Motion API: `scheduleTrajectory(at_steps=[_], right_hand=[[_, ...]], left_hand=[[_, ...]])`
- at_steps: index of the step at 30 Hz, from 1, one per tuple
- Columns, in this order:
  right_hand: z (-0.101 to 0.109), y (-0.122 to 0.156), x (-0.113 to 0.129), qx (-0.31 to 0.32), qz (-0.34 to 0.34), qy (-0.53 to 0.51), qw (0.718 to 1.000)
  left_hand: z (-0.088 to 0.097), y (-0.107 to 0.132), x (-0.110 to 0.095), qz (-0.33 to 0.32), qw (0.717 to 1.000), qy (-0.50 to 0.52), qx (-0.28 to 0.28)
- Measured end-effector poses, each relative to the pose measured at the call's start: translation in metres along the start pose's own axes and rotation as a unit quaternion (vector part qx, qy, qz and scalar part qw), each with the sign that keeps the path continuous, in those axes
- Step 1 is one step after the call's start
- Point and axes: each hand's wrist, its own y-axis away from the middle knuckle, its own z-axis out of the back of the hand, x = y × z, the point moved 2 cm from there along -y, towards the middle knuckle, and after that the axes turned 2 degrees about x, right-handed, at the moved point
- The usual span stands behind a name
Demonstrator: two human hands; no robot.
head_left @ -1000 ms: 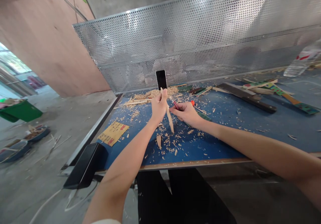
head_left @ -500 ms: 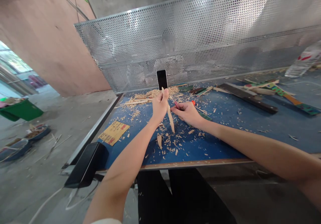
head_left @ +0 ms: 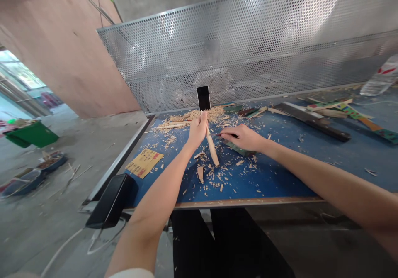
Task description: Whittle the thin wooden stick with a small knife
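Left hand [head_left: 197, 131] has its fingers wrapped around a pale wooden stick [head_left: 213, 149] slanting down over the blue desk [head_left: 286, 170]. Right hand [head_left: 244, 137] is pinching a slim reddish tool [head_left: 219, 134] just beside the stick, tip's too tiny to make out. Shavings [head_left: 186, 116] everywhere, yellow sandpaper [head_left: 144, 162] off left, saw [head_left: 323, 128] lying over right.

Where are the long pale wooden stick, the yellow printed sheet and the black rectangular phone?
Long pale wooden stick [head_left: 212, 148]: head view, visible middle.
Yellow printed sheet [head_left: 145, 162]: head view, printed face.
Black rectangular phone [head_left: 203, 98]: head view, dark screen.
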Motion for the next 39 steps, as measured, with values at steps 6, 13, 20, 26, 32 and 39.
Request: scheduleTrajectory(at_steps=[6,13,20,26,32,39], right_hand=[[-0.003,0.002,-0.003,0.046,0.004,0.04,0.998],[-0.01,0.001,-0.003,0.04,0.005,0.048,0.998],[-0.007,-0.001,0.016,0.053,0.016,0.082,0.995],[-0.002,0.002,0.017,0.122,0.039,0.117,0.985],[0.002,0.004,0.016,0.062,0.074,0.113,0.989],[-0.016,0.002,0.025,0.002,0.065,0.155,0.986]], left_hand=[[0.004,0.001,-0.004,0.016,1.0,0.02,-0.002],[-0.001,0.003,-0.009,0.035,0.999,0.033,-0.01],[-0.004,0.005,-0.017,0.003,0.997,0.064,-0.031],[-0.002,0.0,-0.013,0.007,0.997,0.07,-0.036],[0.005,0.0,-0.009,0.002,0.998,0.034,-0.059],[0.004,0.002,-0.016,-0.005,0.998,0.047,-0.046]])
